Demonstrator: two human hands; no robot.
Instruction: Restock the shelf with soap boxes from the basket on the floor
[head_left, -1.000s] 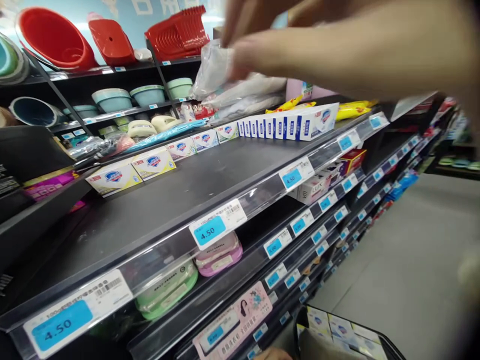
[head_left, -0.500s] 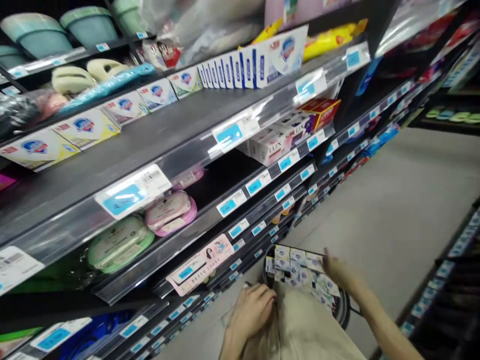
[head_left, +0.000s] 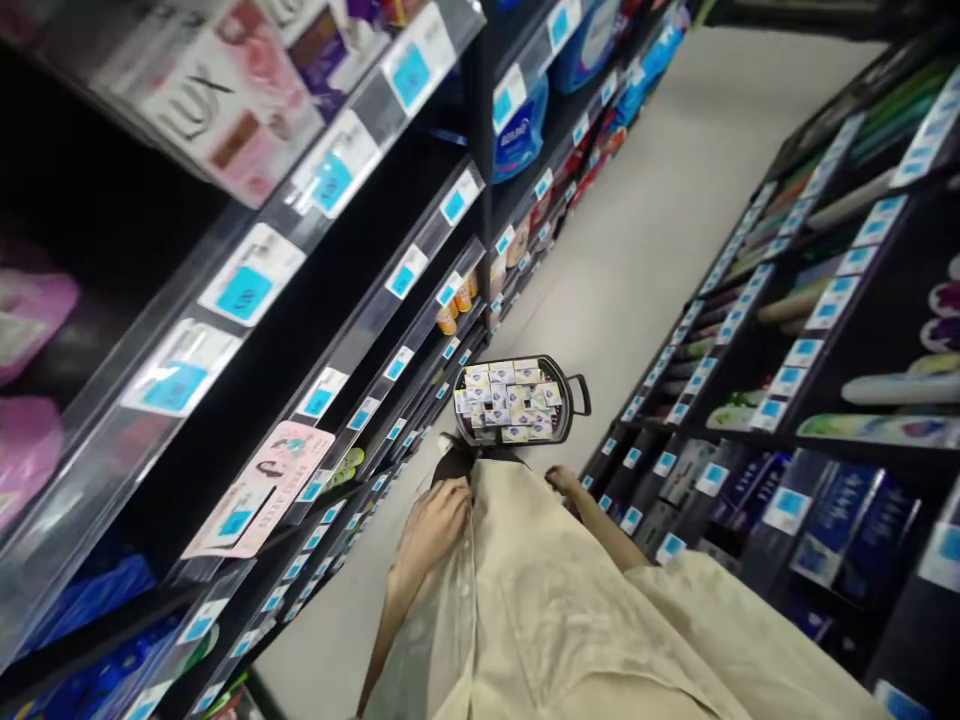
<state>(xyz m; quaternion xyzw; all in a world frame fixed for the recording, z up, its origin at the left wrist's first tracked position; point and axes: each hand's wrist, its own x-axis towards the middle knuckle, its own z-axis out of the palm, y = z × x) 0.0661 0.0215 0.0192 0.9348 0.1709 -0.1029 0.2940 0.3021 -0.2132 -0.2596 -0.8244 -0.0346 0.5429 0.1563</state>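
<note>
Soap boxes [head_left: 514,395] untouched now, half-curled right hand [head_left: 561,480] backed off the basket [head_left: 568,395]; left hand [head_left: 439,525] half-curled too, can't tell either's grip.

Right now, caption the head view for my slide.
Basket of small boxes in a shop aisle, left hand at the shirt's edge, right hand off the handle.

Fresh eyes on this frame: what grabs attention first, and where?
First, the dark oval basket with a side handle, mid-frame in the aisle, packed with small white printed boxes. Next, the pink-and-white LUX carton on a dark shelf at upper left. Then the beige cloth garment filling the bottom centre, with the person's left hand at its left edge.
</note>
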